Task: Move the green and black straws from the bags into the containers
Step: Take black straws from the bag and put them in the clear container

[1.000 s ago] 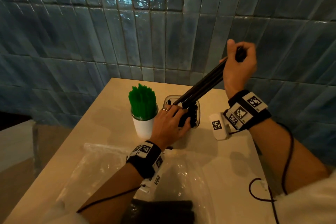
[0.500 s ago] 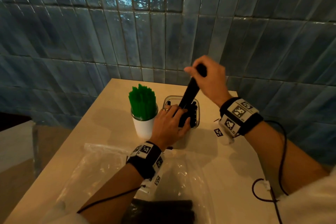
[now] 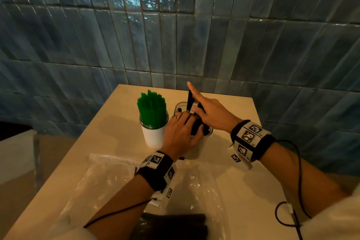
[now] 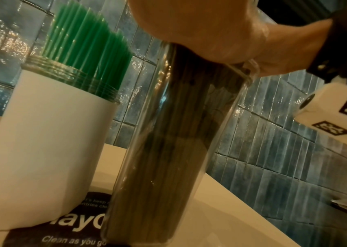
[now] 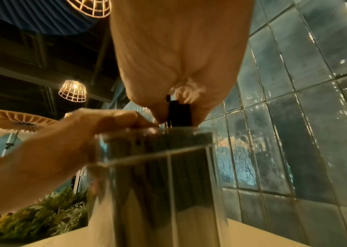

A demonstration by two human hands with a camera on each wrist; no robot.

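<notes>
Risk of jamming: black straws [image 3: 189, 99], half into the clear jar [image 4: 168, 150], snagging on those packed inside, then buckling or springing out under a skewed push. Risk too of tipping the jar toward the green straws [image 3: 152, 107] in the cup [image 3: 153, 136] just left. Right fingers [image 5: 147, 100] pinching the black straws, index stuck out straight; left fingers [image 3: 182, 121] curled over the jar's mouth, steadying it. More black ones in the bag [image 3: 210, 200] at the table's [image 3: 233, 115] near edge.

Both hands crowd the mouth of the clear container [image 3: 196, 151]. The left hand [image 3: 180, 135] lies over its near side and the right hand [image 3: 212, 113] over its far side, each gripping black straws [image 3: 189, 100] that stick up there. The jar [image 3: 153, 137] of green straws [image 3: 152, 107] stands just beside it on the left. Bags [image 3: 109, 177] cover the table's [image 3: 241, 105] near edge; open room lies along its right edge.
</notes>
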